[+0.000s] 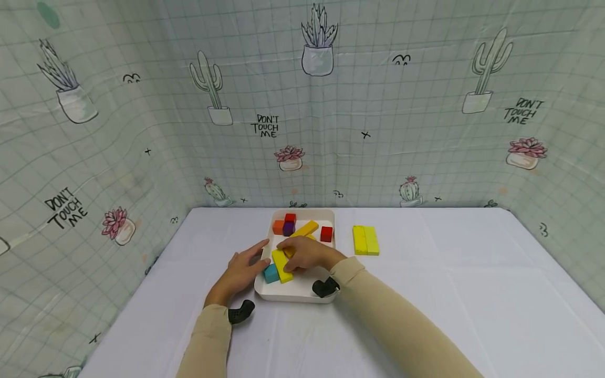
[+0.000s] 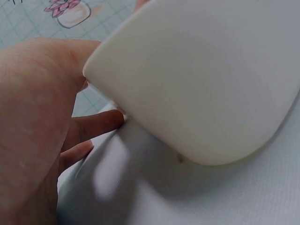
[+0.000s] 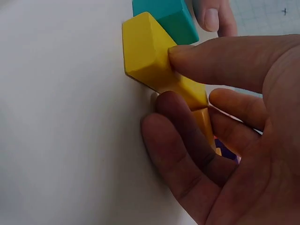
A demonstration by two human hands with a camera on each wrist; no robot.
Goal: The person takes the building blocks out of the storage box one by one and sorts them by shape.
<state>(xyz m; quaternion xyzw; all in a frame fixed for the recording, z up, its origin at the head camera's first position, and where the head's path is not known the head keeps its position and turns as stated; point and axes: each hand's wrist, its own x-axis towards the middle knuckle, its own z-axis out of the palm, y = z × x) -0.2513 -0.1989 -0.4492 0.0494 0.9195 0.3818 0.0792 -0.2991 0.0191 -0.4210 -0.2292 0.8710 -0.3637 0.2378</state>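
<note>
A white tray (image 1: 302,294) holds several coloured blocks. My right hand (image 1: 307,253) is inside it, gripping a yellow block (image 3: 147,47), the thumb pressed against the block's side and the fingers curled about it. A teal block (image 1: 271,273) lies against the yellow one's left side. Orange-yellow blocks (image 1: 306,229) lie beneath and beyond the right fingers, partly hidden. My left hand (image 1: 241,272) holds the tray's left wall, with the thumb over the rim beside the teal block and the fingers outside. In the left wrist view a fingertip meets the tray's outer wall (image 2: 187,93).
At the tray's far end sit an orange block (image 1: 278,227), a purple block (image 1: 289,228) and a red block (image 1: 290,217). Another red block (image 1: 326,234) lies by the right wall. Two yellow blocks (image 1: 366,240) stand side by side on the white table (image 1: 449,294).
</note>
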